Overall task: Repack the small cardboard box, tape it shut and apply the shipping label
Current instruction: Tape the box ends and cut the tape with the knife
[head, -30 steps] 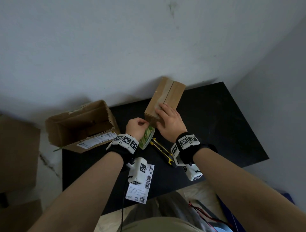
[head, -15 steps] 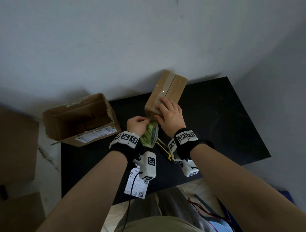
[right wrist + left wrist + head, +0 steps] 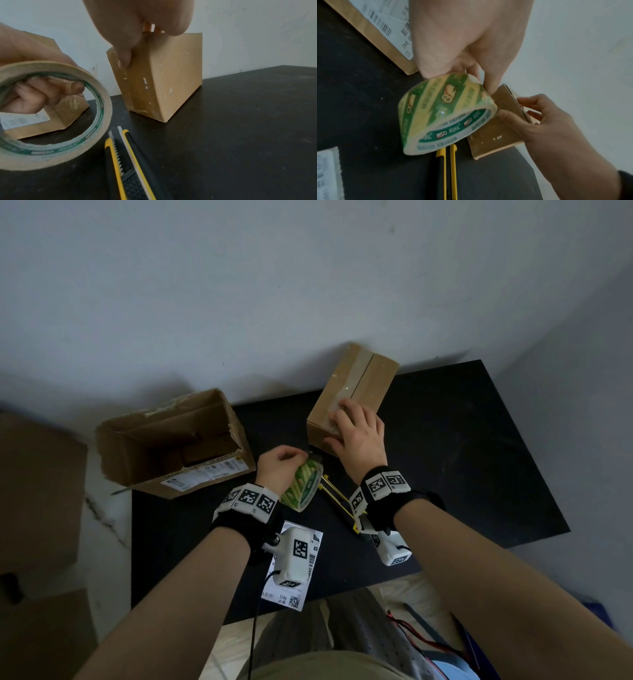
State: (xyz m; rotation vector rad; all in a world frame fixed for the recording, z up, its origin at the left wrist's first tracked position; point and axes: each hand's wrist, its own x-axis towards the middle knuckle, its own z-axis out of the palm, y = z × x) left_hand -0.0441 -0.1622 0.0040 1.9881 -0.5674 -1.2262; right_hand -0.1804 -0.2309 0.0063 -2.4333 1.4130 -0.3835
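Small box point(image 3: 373, 381) (taped) stands near one open box point(image 3: 205, 478), one tape roll point(image 3: 303, 486).

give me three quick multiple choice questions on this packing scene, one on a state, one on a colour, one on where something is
1. The small cardboard box is: A) open, flaps up; B) closed, with tape along its top seam; C) crushed flat.
2. The print on the tape roll is: A) red and blue; B) plain black; C) green and yellow.
3. The utility knife lies: A) on the black table beside the tape roll; B) on top of the small cardboard box; C) on the floor.
Answers: 1 B, the head view shows glossy tape over the shut flaps; 2 C, the left wrist view shows green and yellow stripes; 3 A, its yellow and black handle rests on the table next to the roll.
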